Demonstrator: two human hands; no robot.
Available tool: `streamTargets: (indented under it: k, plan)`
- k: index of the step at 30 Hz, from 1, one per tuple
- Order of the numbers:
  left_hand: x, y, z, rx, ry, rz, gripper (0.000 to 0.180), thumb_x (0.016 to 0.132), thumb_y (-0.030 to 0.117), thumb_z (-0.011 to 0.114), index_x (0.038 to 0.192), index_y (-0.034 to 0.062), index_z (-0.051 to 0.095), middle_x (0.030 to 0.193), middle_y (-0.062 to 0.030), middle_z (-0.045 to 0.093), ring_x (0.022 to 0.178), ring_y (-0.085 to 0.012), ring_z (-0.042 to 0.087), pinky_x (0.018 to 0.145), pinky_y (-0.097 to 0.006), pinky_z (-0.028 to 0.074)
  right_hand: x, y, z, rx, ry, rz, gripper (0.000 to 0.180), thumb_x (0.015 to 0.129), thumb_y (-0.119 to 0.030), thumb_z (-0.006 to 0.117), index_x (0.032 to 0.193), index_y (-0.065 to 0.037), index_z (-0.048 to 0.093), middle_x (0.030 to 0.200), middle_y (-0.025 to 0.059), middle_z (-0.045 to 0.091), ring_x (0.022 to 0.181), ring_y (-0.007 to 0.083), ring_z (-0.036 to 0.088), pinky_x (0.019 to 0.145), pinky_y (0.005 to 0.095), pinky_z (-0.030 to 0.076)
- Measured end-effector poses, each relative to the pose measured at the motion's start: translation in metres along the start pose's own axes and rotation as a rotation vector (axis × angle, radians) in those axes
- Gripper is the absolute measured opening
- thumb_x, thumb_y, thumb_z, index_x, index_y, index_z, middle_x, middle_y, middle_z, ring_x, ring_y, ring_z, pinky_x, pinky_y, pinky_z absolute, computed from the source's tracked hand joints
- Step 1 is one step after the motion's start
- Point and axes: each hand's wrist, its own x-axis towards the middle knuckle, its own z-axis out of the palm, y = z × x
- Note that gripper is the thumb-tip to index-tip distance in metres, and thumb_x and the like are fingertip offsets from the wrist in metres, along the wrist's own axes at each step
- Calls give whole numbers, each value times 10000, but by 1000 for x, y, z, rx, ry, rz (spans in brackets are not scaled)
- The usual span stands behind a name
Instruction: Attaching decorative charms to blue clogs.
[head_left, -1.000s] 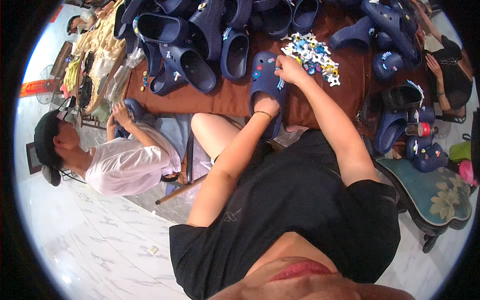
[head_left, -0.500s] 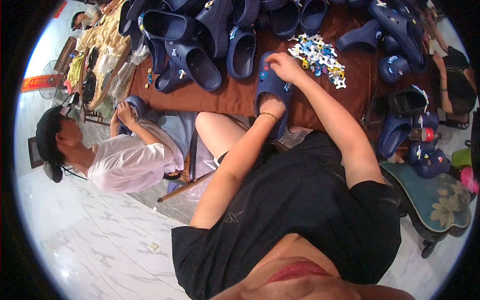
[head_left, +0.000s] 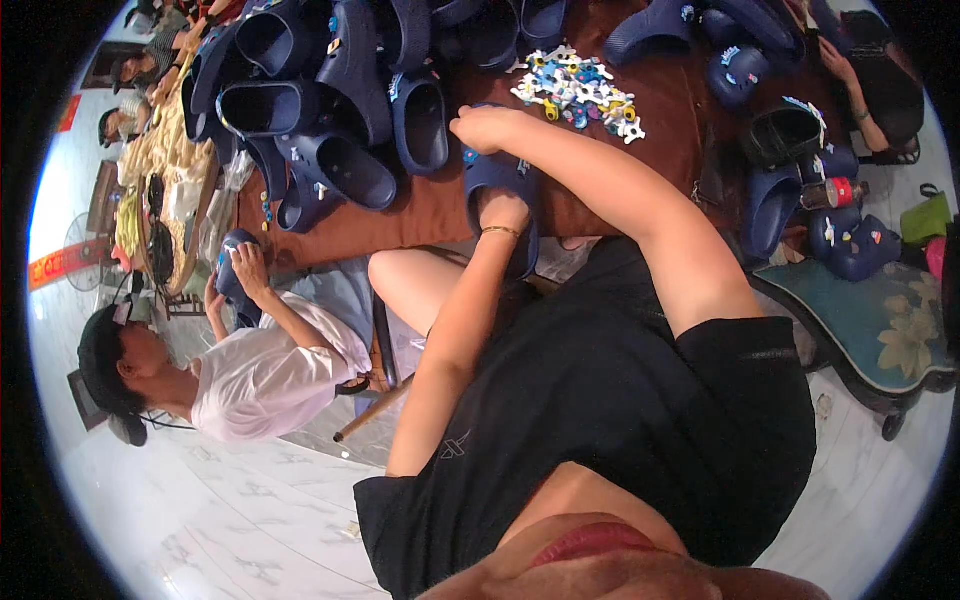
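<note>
A navy foam clog (head_left: 498, 175) with small colourful charms on its upper sits at the table's near edge. My left hand (head_left: 507, 211) reaches into its opening, and the shoe hides the fingers. My right hand (head_left: 487, 130) bends over the toe end with its fingers curled down and pressed together; what they pinch, if anything, is hidden. Just beyond this hand lies a heap of white, yellow and blue shoe charms (head_left: 575, 88). Another navy clog (head_left: 420, 125) stands close by on the left.
More navy clogs (head_left: 350, 170) crowd the brown table cover (head_left: 650, 130). At left, a person in a white shirt (head_left: 270, 375) handles a clog (head_left: 235, 268). To the right are a bottle (head_left: 835, 193), further clogs (head_left: 855, 245) and a blue-green upholstered seat (head_left: 870, 315).
The whole view has swung, so the table and clogs sit further left. My right hand has curled closer over the toe, covering most of its charms. My left hand stays inside the clog.
</note>
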Motion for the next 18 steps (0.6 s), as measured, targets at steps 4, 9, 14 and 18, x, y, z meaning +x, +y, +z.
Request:
streamTargets:
  k: [4, 9, 14, 18]
  plan:
    - [-2, -1, 2, -37, 51, -8, 301, 763, 165, 415, 875, -1, 640, 990, -211, 591, 912, -340, 570, 798, -402, 435, 1, -1, 3, -12, 22, -17, 241, 734, -33, 542, 968, 11, 576, 1117, 226, 492, 1002, 366, 525, 812, 419, 450]
    - [-3, 1, -1, -47, 29, -48, 330, 775, 171, 393, 934, -3, 623, 1020, -218, 577, 946, -337, 555, 822, -407, 420, -10, 6, 17, 11, 120, -107, 220, 721, -21, 539, 938, 13, 564, 1041, 209, 521, 963, 359, 538, 792, 424, 450]
    - [1, -6, 8, 71, -10, 28, 375, 809, 206, 369, 994, -24, 600, 1074, -234, 547, 1013, -349, 532, 867, -409, 414, -16, 5, 43, 77, 521, -71, 143, 735, -27, 503, 872, 8, 521, 926, 191, 533, 863, 356, 563, 757, 427, 464]
    - [-2, -1, 2, -103, -4, -72, 393, 812, 232, 359, 985, -22, 605, 1071, -229, 550, 1016, -344, 533, 876, -413, 408, -19, -3, 46, 54, 515, 22, 119, 754, -57, 488, 856, 1, 509, 911, 195, 530, 838, 361, 567, 738, 430, 472]
